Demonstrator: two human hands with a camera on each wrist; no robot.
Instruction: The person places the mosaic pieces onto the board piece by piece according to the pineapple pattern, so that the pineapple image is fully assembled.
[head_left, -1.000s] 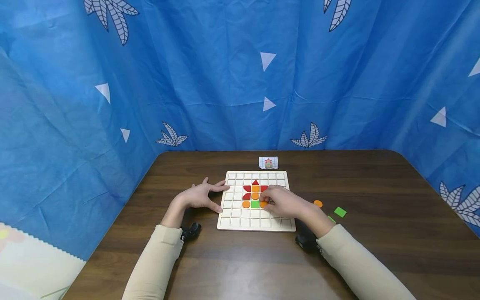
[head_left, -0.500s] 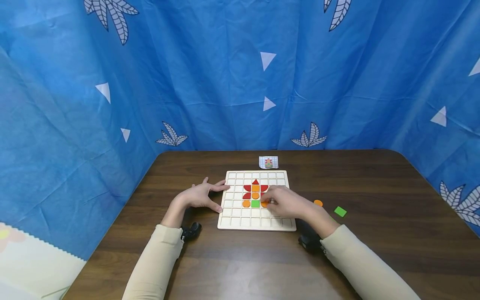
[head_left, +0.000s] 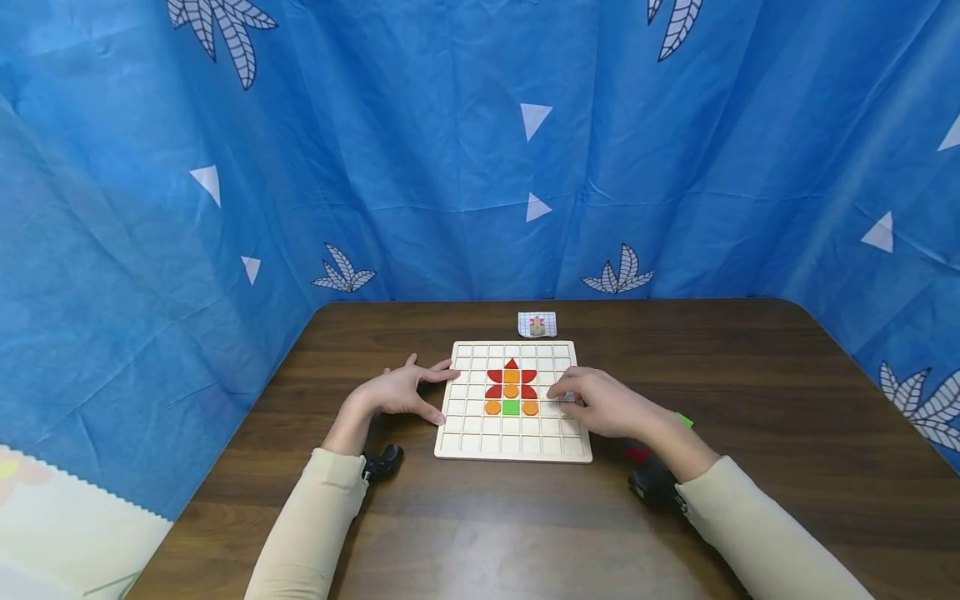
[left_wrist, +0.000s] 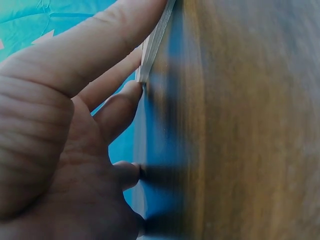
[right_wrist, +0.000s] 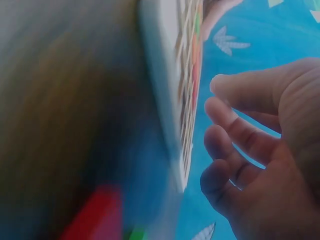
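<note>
A pale wooden grid board (head_left: 465, 446) lies on the table, bearing a pattern of red, orange and green pieces. In its lowest row a green square (head_left: 511, 407) sits between an orange disc (head_left: 492, 407) and another orange disc (head_left: 530, 407). My left hand (head_left: 401, 392) rests at the board's left edge, thumb and fingers spread; the left wrist view shows fingertips against the board's side (left_wrist: 155, 47). Over the board's right part, my right hand (head_left: 603, 404) hovers with loosely bent fingers. The right wrist view shows nothing between its thumb and fingers (right_wrist: 242, 137).
A small printed card (head_left: 537, 325) with a similar pattern lies behind the board. To the right, partly hidden by the right arm, are a red piece (head_left: 637, 454) and a green piece (head_left: 685, 420). A blue curtain (head_left: 465, 167) hangs behind the table (head_left: 765, 367).
My right hand has let go of the right orange disc in the lowest row and moved right, uncovering it and the red pieces above. My left hand stays put.
</note>
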